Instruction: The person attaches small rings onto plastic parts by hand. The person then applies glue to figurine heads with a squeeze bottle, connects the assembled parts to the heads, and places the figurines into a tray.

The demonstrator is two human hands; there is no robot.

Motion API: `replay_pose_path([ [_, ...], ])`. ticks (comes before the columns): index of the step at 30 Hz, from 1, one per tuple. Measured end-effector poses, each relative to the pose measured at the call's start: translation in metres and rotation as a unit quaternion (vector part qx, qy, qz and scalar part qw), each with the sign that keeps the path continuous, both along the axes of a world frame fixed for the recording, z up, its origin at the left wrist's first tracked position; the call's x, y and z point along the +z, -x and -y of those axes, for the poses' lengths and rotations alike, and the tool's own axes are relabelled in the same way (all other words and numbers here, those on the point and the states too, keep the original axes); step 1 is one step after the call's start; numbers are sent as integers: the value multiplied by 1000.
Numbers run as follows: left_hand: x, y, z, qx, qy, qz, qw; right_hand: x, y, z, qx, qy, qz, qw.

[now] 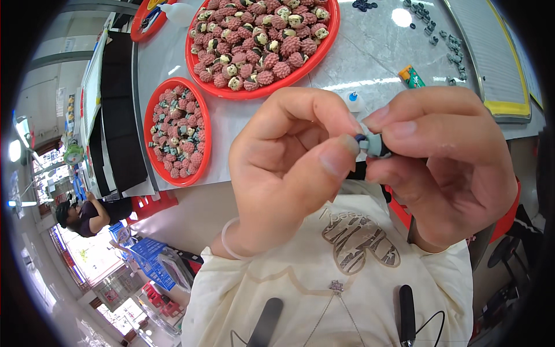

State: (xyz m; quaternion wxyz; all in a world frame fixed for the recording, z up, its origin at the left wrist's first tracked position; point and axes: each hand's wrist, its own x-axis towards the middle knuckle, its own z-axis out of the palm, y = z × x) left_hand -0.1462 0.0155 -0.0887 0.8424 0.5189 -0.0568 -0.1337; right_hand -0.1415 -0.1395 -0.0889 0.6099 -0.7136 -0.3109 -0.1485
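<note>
My left hand (289, 162) and my right hand (451, 150) meet in front of my chest, fingertips almost touching. Between them is a tiny teal and dark-blue plastic figure part (374, 146). The left thumb and forefinger pinch its dark end, while the right thumb and fingers close on its teal side. Fingertips hide some of the part, so I cannot tell whether it is one piece or two joined. Just beyond the hands stands a small white bottle with a blue tip (354, 102).
A large red tray (243, 94) holds pink textured pieces with cream and dark parts. Left of it, a smaller red tray (207, 130) holds pink and teal pieces. Loose teal parts (455, 51) lie far right, near a green-orange packet (410, 76) and yellow-edged frame (509, 109). Another person (95, 217) is at left.
</note>
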Motion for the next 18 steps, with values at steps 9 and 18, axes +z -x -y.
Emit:
replay_pose_path([
  [9,-7,-3,-6,91,-245,343,902,-17,7,-2,60,-187,-173,965],
  [18,-11,-22,-7,81,-327,513,790,-22,-1,-7,117,-312,-325,885],
])
